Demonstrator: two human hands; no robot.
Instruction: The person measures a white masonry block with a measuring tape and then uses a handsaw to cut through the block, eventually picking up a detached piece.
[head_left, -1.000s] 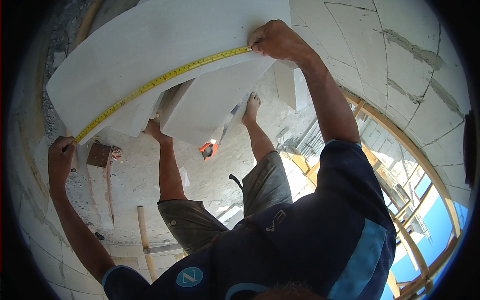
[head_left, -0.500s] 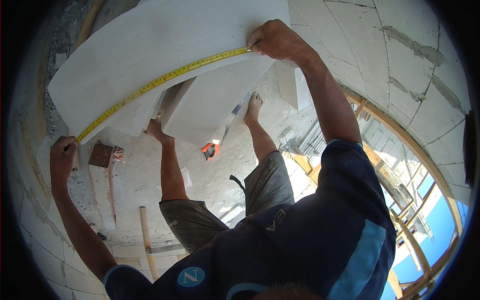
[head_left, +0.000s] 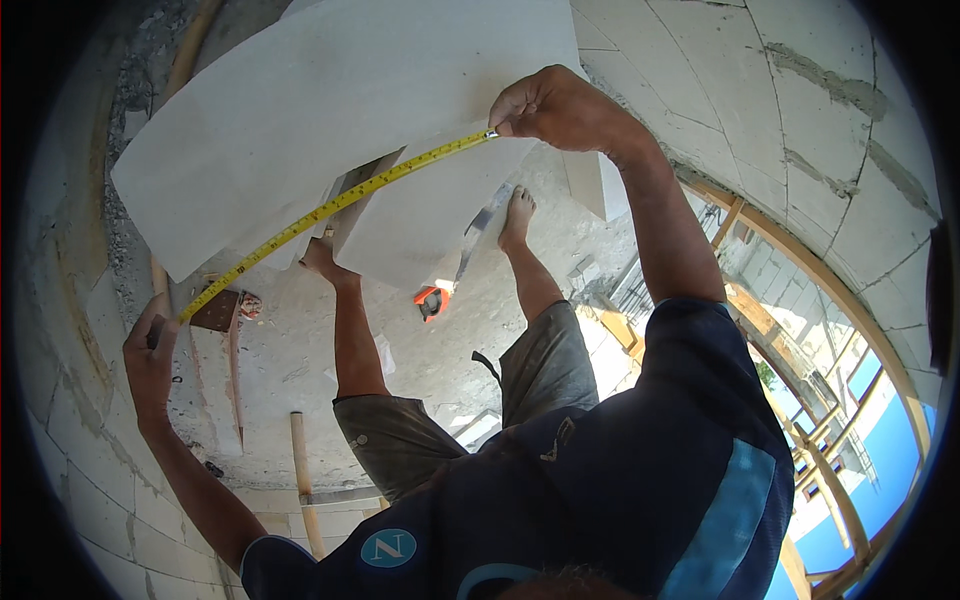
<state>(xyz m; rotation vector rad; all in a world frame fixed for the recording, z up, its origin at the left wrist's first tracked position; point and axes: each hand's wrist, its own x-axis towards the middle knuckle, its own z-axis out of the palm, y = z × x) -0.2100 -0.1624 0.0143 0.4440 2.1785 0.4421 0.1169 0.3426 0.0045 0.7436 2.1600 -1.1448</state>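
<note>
A yellow tape measure (head_left: pixel 320 213) is drawn out between my two hands, slanting up from left to right. My left hand (head_left: pixel 151 355) is closed round its dark case. The thumb and fingers of my right hand (head_left: pixel 560 108) pinch the metal hook at the tape's other end. Behind the tape lies a large white block (head_left: pixel 300 110) with a flat top face. The tape runs just off its near edge and passes over a smaller white block (head_left: pixel 415 215).
A handsaw with an orange handle (head_left: pixel 432 303) lies on the floor (head_left: pixel 300 360) between my feet. Left of them are a long block with a rusty brown end (head_left: pixel 215 312) and a wooden pole (head_left: pixel 302 470). A white block wall (head_left: pixel 720 110) and timber-framed opening (head_left: pixel 850 300) stand right.
Both hands have come down toward me, the left one also slightly right. The tape has left the large block's edge and now hangs nearer to my body.
</note>
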